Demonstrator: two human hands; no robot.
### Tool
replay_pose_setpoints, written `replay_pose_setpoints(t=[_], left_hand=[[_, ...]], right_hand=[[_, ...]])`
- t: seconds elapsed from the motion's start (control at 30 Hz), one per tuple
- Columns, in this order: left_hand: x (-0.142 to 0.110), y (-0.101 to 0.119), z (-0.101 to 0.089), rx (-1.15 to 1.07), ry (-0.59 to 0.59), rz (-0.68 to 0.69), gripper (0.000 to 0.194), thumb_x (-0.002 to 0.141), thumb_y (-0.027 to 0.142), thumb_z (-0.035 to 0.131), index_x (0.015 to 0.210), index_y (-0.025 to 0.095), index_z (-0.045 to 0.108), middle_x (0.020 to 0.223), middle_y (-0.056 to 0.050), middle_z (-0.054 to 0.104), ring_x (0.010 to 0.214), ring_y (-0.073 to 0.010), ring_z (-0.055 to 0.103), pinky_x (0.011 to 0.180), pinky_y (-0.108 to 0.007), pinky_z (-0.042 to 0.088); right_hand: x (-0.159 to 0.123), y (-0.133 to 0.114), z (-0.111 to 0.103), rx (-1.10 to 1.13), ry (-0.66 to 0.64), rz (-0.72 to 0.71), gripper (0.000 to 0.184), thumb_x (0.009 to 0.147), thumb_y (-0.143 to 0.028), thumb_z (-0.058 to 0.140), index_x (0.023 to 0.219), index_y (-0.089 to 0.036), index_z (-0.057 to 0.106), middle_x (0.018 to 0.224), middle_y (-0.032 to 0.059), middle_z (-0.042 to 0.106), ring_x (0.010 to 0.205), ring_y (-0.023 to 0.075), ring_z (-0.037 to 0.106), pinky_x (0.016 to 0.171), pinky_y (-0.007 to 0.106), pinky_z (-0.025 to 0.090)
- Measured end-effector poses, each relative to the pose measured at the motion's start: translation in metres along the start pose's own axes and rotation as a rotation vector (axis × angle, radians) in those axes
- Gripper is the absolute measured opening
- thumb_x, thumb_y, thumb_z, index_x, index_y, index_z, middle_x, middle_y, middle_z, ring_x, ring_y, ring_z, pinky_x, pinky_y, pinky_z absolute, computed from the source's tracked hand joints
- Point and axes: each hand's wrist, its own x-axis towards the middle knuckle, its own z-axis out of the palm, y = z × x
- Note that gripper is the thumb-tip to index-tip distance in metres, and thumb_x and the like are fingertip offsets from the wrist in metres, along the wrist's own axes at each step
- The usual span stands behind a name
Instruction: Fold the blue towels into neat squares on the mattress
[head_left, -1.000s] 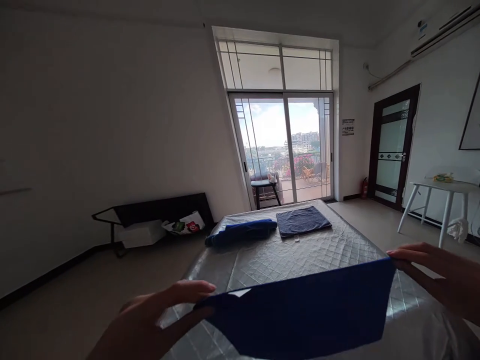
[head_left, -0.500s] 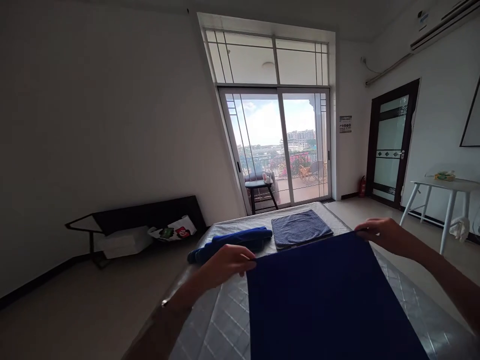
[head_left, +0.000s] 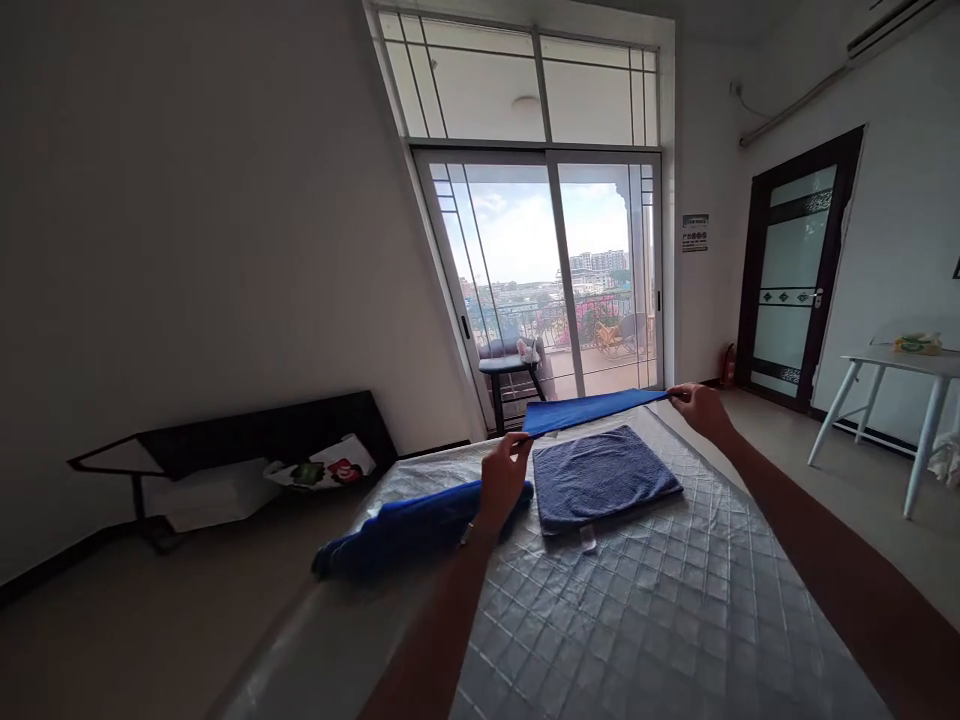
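Note:
A blue cloth (head_left: 592,409) is stretched between my two hands over the far end of the plastic-covered mattress (head_left: 622,610). My left hand (head_left: 506,472) pinches its left corner, and my right hand (head_left: 699,408) pinches the right one. Most of the cloth hangs out toward the window, so only a narrow strip shows. Just nearer than it lies a folded grey-blue towel (head_left: 604,478), flat, with a small pale tag at its front edge. To the left, partly behind my left forearm, rests a bunched blue cloth (head_left: 412,525).
A black bench (head_left: 262,430) with a white box (head_left: 217,497) and a printed bag (head_left: 322,468) stands along the left wall. Beyond the mattress are a dark stool (head_left: 510,368) and a sliding glass door (head_left: 553,270). A white table (head_left: 900,365) stands at right.
Both hands have moved forward and away with the blue cloth, which hung close in front of me before. The folded towel and mattress surface are now uncovered.

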Motion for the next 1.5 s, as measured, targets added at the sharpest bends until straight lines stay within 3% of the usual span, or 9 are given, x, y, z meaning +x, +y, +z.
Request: replay_pose_setpoints(t=[0.13, 0.27, 0.6, 0.83, 0.97, 1.1, 1.23, 1.37, 1.5], left_hand=[[-0.072, -0.052, 0.059, 0.077, -0.147, -0.023, 0.012, 0.084, 0.017, 0.059, 0.084, 0.023, 0.069, 0.094, -0.006, 0.078, 0.094, -0.0231, 0.074, 0.086, -0.035, 0.055], [-0.109, -0.078, 0.078, 0.217, -0.201, 0.001, 0.017, 0.087, 0.016, 0.055, 0.093, 0.022, 0.069, 0.101, -0.006, 0.077, 0.099, -0.0229, 0.071, 0.092, -0.038, 0.053], [-0.106, -0.087, 0.074, 0.265, -0.113, 0.19, 0.024, 0.098, 0.023, 0.043, 0.103, 0.023, 0.066, 0.108, -0.009, 0.072, 0.101, -0.0236, 0.069, 0.094, -0.04, 0.054], [-0.106, -0.088, 0.07, 0.346, -0.399, 0.177, 0.023, 0.095, 0.014, 0.045, 0.096, 0.023, 0.067, 0.108, -0.006, 0.072, 0.102, -0.0201, 0.069, 0.093, -0.032, 0.053], [-0.105, -0.075, 0.066, 0.459, -0.482, 0.164, 0.026, 0.093, 0.009, 0.045, 0.089, 0.02, 0.068, 0.098, -0.007, 0.072, 0.097, -0.0202, 0.069, 0.088, -0.031, 0.053], [-0.087, -0.049, 0.059, 0.499, -0.448, 0.203, 0.024, 0.082, 0.002, 0.052, 0.076, 0.019, 0.068, 0.084, -0.008, 0.072, 0.09, -0.0234, 0.07, 0.085, -0.033, 0.053], [-0.035, -0.007, 0.036, 0.451, -0.213, 0.164, 0.028, 0.094, 0.014, 0.043, 0.102, 0.017, 0.069, 0.108, -0.013, 0.071, 0.105, -0.0264, 0.067, 0.094, -0.038, 0.051], [0.013, 0.046, -0.018, 0.366, 0.042, 0.134, 0.033, 0.099, 0.026, 0.038, 0.114, 0.016, 0.066, 0.113, -0.013, 0.069, 0.104, -0.0256, 0.066, 0.093, -0.038, 0.05], [0.015, 0.092, -0.089, 0.211, 0.182, 0.279, 0.027, 0.093, 0.033, 0.051, 0.104, 0.019, 0.071, 0.097, -0.007, 0.073, 0.084, -0.0214, 0.067, 0.085, -0.033, 0.051]], right_hand=[[-0.065, 0.044, 0.076, -0.045, -0.096, 0.149, 0.026, 0.079, -0.016, 0.057, 0.088, -0.023, 0.08, 0.093, 0.005, 0.079, 0.089, 0.0238, 0.074, 0.083, 0.031, 0.056], [-0.102, 0.073, 0.112, -0.058, -0.163, 0.188, 0.028, 0.074, -0.012, 0.056, 0.084, -0.024, 0.08, 0.095, 0.0037, 0.079, 0.094, 0.023, 0.074, 0.088, 0.031, 0.055], [-0.098, 0.084, 0.114, 0.021, -0.128, 0.136, 0.028, 0.084, -0.017, 0.054, 0.101, -0.022, 0.075, 0.11, 0.0063, 0.075, 0.103, 0.0231, 0.07, 0.096, 0.035, 0.051], [-0.102, 0.088, 0.114, -0.019, -0.237, 0.148, 0.023, 0.08, -0.011, 0.057, 0.091, -0.02, 0.075, 0.101, 0.0075, 0.076, 0.096, 0.0229, 0.071, 0.091, 0.032, 0.052], [-0.099, 0.079, 0.109, 0.024, -0.151, 0.13, 0.026, 0.082, -0.01, 0.055, 0.095, -0.02, 0.075, 0.105, 0.007, 0.076, 0.098, 0.0221, 0.071, 0.093, 0.033, 0.053], [-0.072, 0.049, 0.089, 0.04, -0.059, 0.046, 0.023, 0.084, -0.01, 0.056, 0.089, -0.022, 0.075, 0.1, 0.0053, 0.077, 0.095, 0.022, 0.072, 0.091, 0.033, 0.054], [-0.023, 0.009, 0.045, 0.029, 0.002, -0.003, 0.022, 0.086, -0.011, 0.056, 0.094, -0.021, 0.075, 0.104, 0.0064, 0.076, 0.098, 0.0219, 0.071, 0.093, 0.032, 0.052], [0.01, -0.029, -0.028, 0.029, 0.109, -0.034, 0.026, 0.091, -0.017, 0.053, 0.108, -0.019, 0.073, 0.11, 0.0082, 0.075, 0.099, 0.0225, 0.071, 0.094, 0.035, 0.051], [-0.005, -0.055, -0.112, 0.006, 0.139, -0.15, 0.026, 0.091, -0.03, 0.06, 0.109, -0.021, 0.075, 0.096, 0.0045, 0.078, 0.085, 0.0228, 0.073, 0.087, 0.036, 0.055]])
